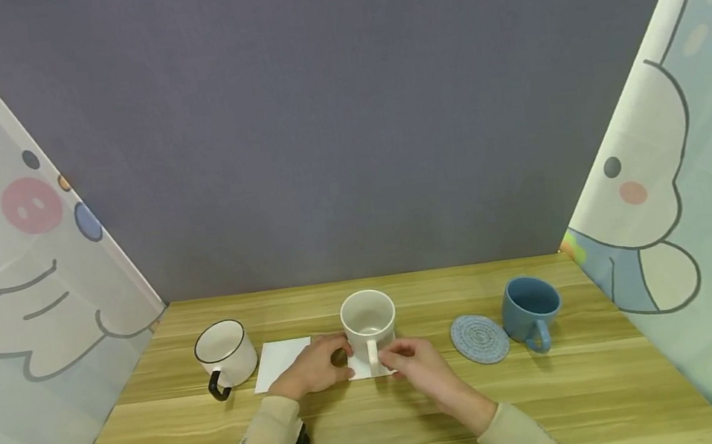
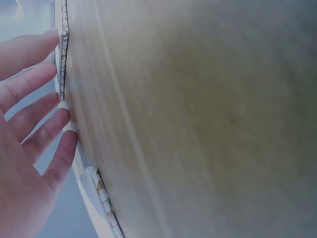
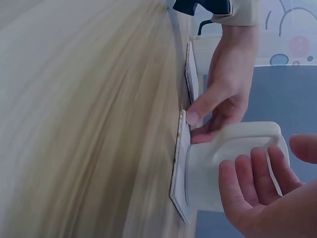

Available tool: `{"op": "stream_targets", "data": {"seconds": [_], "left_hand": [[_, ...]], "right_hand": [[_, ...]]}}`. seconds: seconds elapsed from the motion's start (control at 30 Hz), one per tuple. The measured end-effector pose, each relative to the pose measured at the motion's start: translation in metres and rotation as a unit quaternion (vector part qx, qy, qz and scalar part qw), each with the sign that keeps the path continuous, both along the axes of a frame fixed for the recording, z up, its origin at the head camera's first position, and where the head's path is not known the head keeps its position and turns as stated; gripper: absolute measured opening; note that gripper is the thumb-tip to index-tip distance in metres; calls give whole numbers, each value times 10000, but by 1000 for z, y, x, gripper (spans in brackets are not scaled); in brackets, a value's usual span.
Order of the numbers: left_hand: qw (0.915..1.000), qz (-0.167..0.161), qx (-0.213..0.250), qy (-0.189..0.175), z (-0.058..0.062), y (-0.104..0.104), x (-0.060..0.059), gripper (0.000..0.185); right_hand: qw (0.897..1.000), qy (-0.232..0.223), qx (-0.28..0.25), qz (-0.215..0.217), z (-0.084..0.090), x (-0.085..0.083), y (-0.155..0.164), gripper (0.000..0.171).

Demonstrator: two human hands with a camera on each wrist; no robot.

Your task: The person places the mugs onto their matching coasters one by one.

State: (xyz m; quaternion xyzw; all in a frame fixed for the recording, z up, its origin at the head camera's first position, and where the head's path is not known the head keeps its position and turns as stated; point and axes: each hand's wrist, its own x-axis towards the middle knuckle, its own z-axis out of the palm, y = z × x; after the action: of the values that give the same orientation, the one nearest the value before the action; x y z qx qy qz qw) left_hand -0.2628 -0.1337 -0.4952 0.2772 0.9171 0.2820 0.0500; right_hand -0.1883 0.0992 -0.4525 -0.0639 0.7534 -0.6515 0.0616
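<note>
- The white mug (image 1: 356, 338) is standing upright on a white square coaster (image 1: 360, 369), its handle (image 1: 374, 358) pointing to 6 o'clock
- The left hand (image 1: 317, 364) is reaching in at 8 o'clock from that mug, its fingers spreading loosely and holding nothing, its thumb tip lying at the coaster's corner; how firmly it is pressing cannot be told
- The right hand (image 1: 419, 371) is hanging between 4 and 5 o'clock, fingers bending softly beside the handle, thumb standing apart, gripping nothing; whether a fingertip is touching the handle cannot be told
- Another square coaster (image 1: 278, 363) is lying between 8 and 9 o'clock
- A black-rimmed mug (image 1: 228, 359) is standing at 9 o'clock, its black handle (image 1: 218, 387) pointing to 7 o'clock
- A round blue coaster (image 1: 479, 339) is lying between 3 and 4 o'clock
- A blue mug (image 1: 520, 320) is standing at 3 o'clock, just beside the round coaster
- All 3 mugs are resting on a wooden table (image 1: 371, 437)
</note>
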Motion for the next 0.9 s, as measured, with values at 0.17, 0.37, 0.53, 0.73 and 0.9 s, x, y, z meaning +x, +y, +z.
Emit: {"op": "stream_targets", "data": {"seconds": [0.17, 0.37, 0.53, 0.73, 0.9], "left_hand": [[9999, 75, -58, -92, 0, 0, 1, 25], [9999, 72, -8, -134, 3, -1, 2, 24], [9998, 76, -22, -182, 2, -1, 1, 24], [9997, 81, -7, -213, 3, -1, 1, 24], [9998, 72, 5, -170, 2, -1, 1, 24]], "right_hand": [[9997, 66, 215, -41, 4, 3, 9, 25], [9988, 182, 447, -82, 11, 4, 24, 24], [9962, 298, 770, -284, 16, 5, 36, 23], [9936, 319, 990, -439, 24, 7, 46, 24], [9915, 418, 1090, -575, 30, 9, 51, 21]]}}
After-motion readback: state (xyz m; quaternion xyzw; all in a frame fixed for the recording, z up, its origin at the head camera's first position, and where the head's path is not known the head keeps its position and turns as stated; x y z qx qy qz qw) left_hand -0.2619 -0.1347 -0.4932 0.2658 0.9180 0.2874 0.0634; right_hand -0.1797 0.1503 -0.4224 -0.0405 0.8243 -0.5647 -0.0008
